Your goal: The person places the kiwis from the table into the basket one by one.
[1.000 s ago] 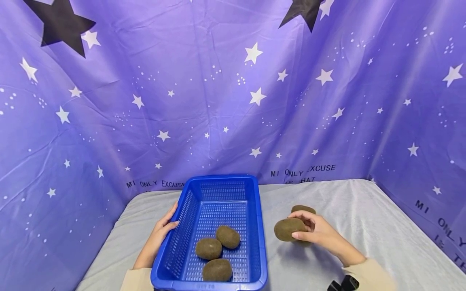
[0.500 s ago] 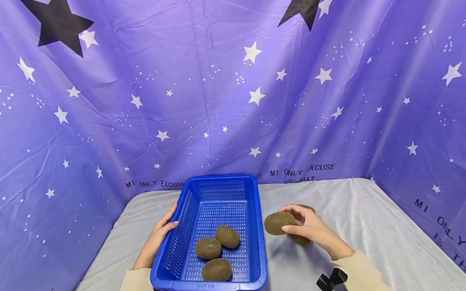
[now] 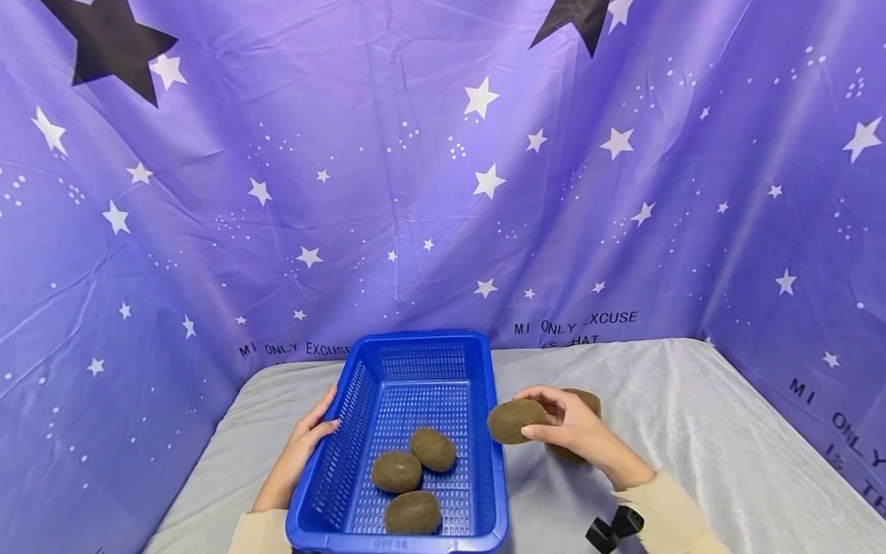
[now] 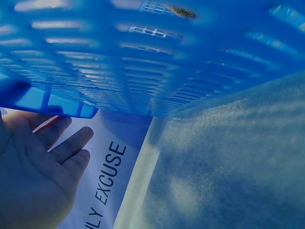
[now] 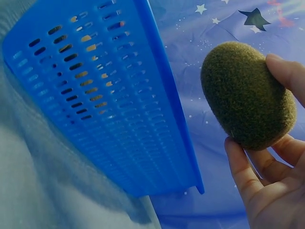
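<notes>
In the head view, a brown kiwi [image 3: 515, 422] is gripped between the thumb and fingers of my right hand [image 3: 584, 435], at the right rim of the blue basket [image 3: 500, 477]. The right wrist view shows that fuzzy kiwi [image 5: 245, 95] held by the fingers [image 5: 243, 169], beside the basket's outer wall [image 5: 138, 114]. Three kiwis [image 3: 413, 513] lie inside the basket's near half. My left hand [image 3: 301, 446] rests on the basket's left rim, thumb over the edge; in the left wrist view its fingers [image 4: 71, 145] are spread under the rim [image 4: 71, 110].
More kiwis [image 3: 588, 400] lie on the grey cloth [image 3: 692, 431] behind and beneath my right hand, partly hidden by it. A purple star-printed curtain [image 3: 415, 192] stands behind and at both sides. A black device [image 3: 614, 529] is at the right wrist.
My right hand has moved left with its kiwi, from over the cloth to the basket's right rim. The left hand, the basket and the kiwis inside have hardly moved.
</notes>
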Motion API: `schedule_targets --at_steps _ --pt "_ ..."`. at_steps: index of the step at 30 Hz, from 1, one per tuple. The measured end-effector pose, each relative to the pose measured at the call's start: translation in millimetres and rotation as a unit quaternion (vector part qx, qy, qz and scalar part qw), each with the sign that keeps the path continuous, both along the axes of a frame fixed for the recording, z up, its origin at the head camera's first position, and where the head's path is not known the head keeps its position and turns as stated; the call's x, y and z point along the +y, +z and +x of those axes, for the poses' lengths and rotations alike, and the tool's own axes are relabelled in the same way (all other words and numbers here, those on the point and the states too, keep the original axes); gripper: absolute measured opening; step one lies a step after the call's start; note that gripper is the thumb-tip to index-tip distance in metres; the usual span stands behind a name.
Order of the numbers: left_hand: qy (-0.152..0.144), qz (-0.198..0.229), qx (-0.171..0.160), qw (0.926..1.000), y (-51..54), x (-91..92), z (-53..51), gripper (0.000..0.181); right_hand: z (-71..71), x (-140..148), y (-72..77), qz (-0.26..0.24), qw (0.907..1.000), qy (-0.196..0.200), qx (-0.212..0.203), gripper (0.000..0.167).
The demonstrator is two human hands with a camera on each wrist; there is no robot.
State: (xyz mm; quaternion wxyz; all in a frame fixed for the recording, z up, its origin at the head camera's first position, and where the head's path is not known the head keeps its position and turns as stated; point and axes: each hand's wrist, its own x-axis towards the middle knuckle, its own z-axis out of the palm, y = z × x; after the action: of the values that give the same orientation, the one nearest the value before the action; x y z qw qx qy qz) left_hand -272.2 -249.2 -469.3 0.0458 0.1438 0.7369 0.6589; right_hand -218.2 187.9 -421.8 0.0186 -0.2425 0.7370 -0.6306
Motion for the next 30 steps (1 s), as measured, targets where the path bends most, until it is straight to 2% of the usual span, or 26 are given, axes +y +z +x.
schedule_targets --at_steps 6,13,21,30 --pt "0.005 -0.003 -0.004 1.0000 0.4 -0.4 1.0 0.063 -3.5 -9.0 0.9 -0.008 0.9999 0.014 -0.006 0.038" --pt "0.000 0.004 -0.003 1.0000 -0.1 -0.2 0.0 0.063 -6.9 -21.0 -1.6 -0.005 0.9996 0.013 -0.025 0.040" --pt "-0.001 0.002 -0.007 1.0000 0.3 -0.1 0.8 0.063 -10.9 -33.3 -4.1 0.002 0.9992 0.031 -0.027 0.041" --pt "0.001 0.005 -0.010 0.9999 1.2 0.6 0.8 0.063 -17.3 -43.5 -3.4 0.021 0.9993 0.028 -0.012 0.041"
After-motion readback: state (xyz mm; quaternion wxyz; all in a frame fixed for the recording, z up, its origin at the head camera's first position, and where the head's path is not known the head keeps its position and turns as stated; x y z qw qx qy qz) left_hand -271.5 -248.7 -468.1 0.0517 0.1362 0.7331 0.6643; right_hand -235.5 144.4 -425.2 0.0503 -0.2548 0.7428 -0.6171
